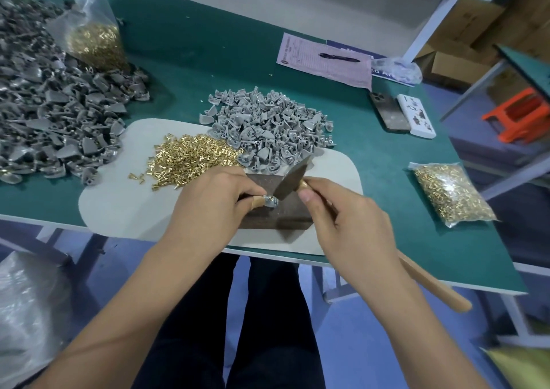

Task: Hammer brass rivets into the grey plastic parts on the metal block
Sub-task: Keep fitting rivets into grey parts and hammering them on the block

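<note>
A dark metal block (285, 213) sits on a pale mat (119, 207) at the table's near edge. My left hand (214, 198) pinches a small grey plastic part (271, 202) with a brass rivet in it, held down on the block. My right hand (348, 225) grips a hammer by its wooden handle (431, 284); the dark hammer head (290, 179) is tilted just above the part. Loose brass rivets (190, 156) lie heaped on the mat behind my left hand. A pile of light grey plastic parts (268, 124) lies behind the block.
A big heap of darker grey parts (50, 115) fills the left of the green table (214, 52). An open bag of rivets (95, 37) stands behind it; a sealed bag (452, 195) lies right. Papers with a pen (339, 57) and two phones (401, 115) lie at the back right.
</note>
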